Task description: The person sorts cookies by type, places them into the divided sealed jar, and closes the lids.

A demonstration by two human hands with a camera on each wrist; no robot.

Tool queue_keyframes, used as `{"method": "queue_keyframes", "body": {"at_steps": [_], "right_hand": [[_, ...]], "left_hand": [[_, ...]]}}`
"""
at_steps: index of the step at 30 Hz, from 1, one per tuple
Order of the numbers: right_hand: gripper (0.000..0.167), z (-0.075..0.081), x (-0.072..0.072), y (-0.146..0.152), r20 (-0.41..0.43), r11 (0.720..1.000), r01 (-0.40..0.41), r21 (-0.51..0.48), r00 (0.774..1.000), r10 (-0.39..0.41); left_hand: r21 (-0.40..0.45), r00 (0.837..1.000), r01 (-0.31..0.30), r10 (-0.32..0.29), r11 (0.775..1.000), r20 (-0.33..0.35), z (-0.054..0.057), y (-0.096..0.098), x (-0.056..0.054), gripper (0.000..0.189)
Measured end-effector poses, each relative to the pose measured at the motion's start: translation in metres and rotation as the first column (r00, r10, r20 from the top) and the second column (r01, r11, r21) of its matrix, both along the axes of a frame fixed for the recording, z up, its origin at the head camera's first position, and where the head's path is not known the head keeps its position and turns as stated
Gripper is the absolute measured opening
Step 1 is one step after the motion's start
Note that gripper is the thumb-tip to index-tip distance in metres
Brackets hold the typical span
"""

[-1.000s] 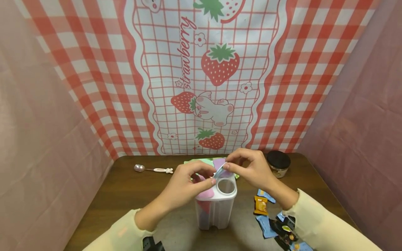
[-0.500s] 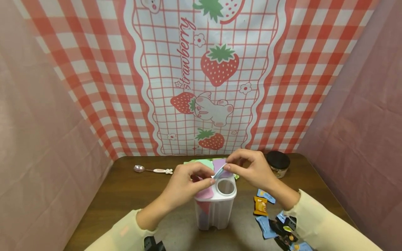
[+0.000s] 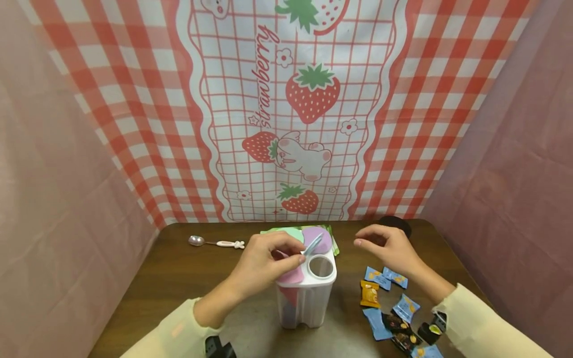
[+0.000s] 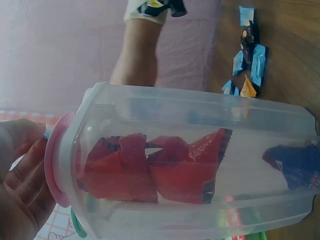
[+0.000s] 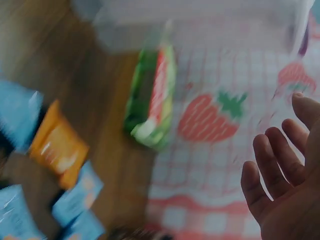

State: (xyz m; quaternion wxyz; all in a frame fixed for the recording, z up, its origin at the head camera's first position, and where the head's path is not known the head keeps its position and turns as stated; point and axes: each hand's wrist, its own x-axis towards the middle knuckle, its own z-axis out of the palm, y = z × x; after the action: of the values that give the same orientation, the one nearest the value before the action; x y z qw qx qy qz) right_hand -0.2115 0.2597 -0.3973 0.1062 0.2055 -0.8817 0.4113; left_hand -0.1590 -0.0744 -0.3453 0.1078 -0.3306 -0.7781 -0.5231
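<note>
A clear storage container (image 3: 309,306) with a white top stands upright on the table. Pink (image 3: 291,276), purple (image 3: 320,240) and green (image 3: 293,232) lids cover parts of its top; a round opening (image 3: 321,267) at the front right is uncovered. My left hand (image 3: 264,256) pinches a light-blue lid (image 3: 315,243), tilted up beside that opening. In the left wrist view, red packets (image 4: 187,170) and a dark-blue packet (image 4: 300,165) show through the wall. My right hand (image 3: 394,251) hovers over the table to the right, holding nothing, its fingers loosely bent.
Several wrapped sweets, blue (image 3: 406,308), orange (image 3: 369,293) and dark (image 3: 396,323), lie right of the container. A black-lidded jar (image 3: 398,223) is partly hidden behind my right hand. A white-handled spoon (image 3: 230,244) lies at left, and a green packet (image 5: 150,95) behind the container.
My right hand has let go of the light-blue lid and moved right, toward the jar and sweets. My left hand stays in place, still pinching the lid.
</note>
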Motion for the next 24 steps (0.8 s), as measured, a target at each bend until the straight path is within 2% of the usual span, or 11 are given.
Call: {"method": "queue_keyframes", "body": {"at_steps": [6, 11, 15, 24], "right_hand": [[0.02, -0.038, -0.004, 0.047, 0.131, 0.996, 0.064, 0.06, 0.989, -0.072], [0.025, -0.059, -0.007, 0.079, 0.202, 0.991, 0.055, 0.125, 0.976, -0.08], [0.029, -0.074, -0.012, 0.096, 0.223, 0.984, 0.052, 0.171, 0.971, -0.09], [0.04, -0.103, -0.02, 0.116, 0.196, 0.948, 0.09, 0.306, 0.968, -0.155]], "left_hand": [[-0.007, 1.0, 0.002, -0.002, 1.0, -0.008, 0.0, 0.0, -0.001, 0.012], [-0.006, 1.0, 0.003, -0.004, 1.0, -0.012, 0.0, -0.001, -0.001, 0.011], [-0.002, 1.0, 0.006, -0.006, 1.0, -0.015, 0.0, -0.002, -0.002, 0.01], [-0.02, 1.0, -0.009, 0.009, 1.0, 0.018, 0.003, -0.002, 0.0, 0.011]]}}
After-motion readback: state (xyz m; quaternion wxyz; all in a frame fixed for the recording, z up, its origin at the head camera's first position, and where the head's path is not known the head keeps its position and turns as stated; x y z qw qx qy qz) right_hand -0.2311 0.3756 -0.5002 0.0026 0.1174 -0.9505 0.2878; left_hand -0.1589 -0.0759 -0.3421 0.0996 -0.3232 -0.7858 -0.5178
